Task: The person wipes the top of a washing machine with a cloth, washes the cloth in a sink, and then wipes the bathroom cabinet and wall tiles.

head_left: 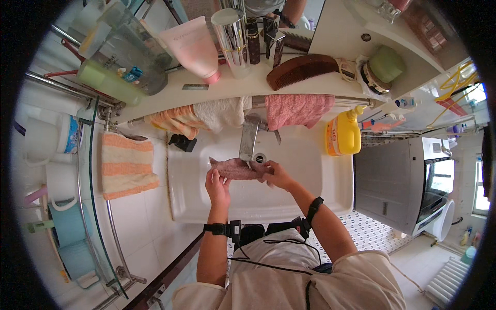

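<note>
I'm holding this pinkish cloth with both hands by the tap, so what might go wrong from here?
If water runs from the tap, splashes could wet the black wrist straps, which are close to the sink.
The cloth might sag over the drain if your left hand or right hand slips.
The brown comb, near the shelf's front edge, could drop into the sink if knocked.

Bare forearms [333, 227] angle up from below, left hand [218, 190] and right hand [279, 176] both pinching near the frame's centre.
</note>
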